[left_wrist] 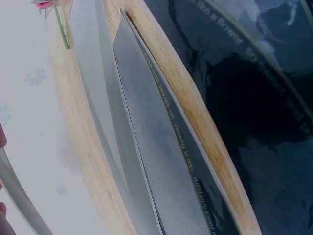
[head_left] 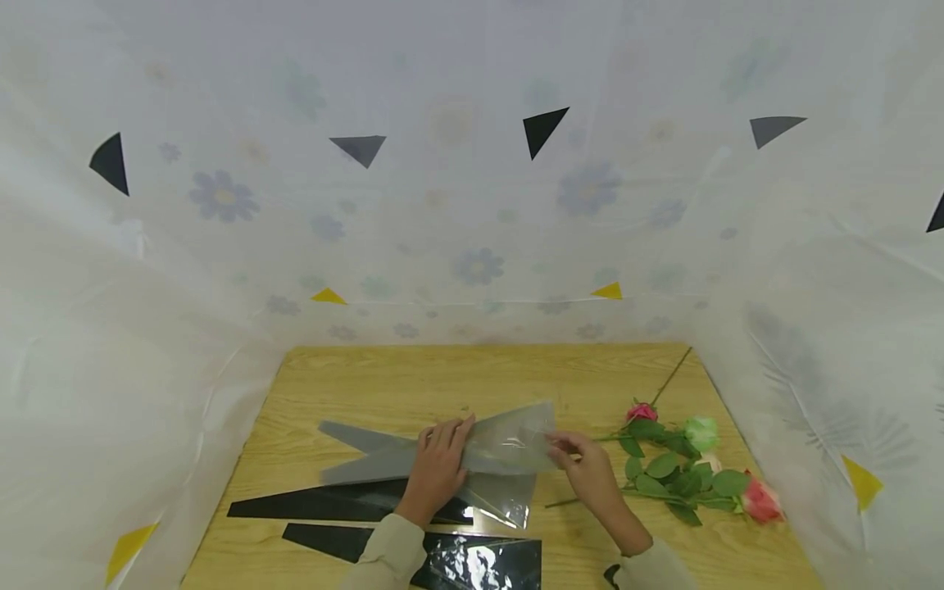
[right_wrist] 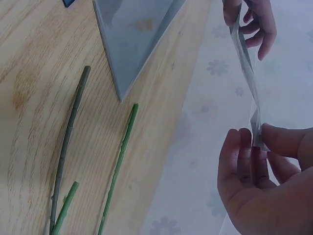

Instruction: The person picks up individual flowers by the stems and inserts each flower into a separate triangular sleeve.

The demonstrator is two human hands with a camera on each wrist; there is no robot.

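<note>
A translucent grey flower sleeve [head_left: 509,442] is raised edge-on between both hands in the right wrist view. My right hand [head_left: 586,471] pinches its wide end between thumb and fingertips. Farther along, my left hand [head_left: 437,463] grips the same sleeve, thumb on one side and fingers on the other. In the left wrist view only its fingertips [left_wrist: 2,137] show at the left edge, beside the held sleeve [left_wrist: 19,191]. Beneath, another grey sleeve [left_wrist: 151,117] with printed lettering lies on the wooden table [head_left: 442,365].
Black sleeves [head_left: 317,501] lie flat at the table's front, the nearer one [head_left: 472,565] glossy. To the right are artificial roses: a red one [head_left: 642,412], a pale green one [head_left: 701,433] and a pink one [head_left: 761,500]. Floral-printed sheeting [head_left: 472,205] surrounds the table.
</note>
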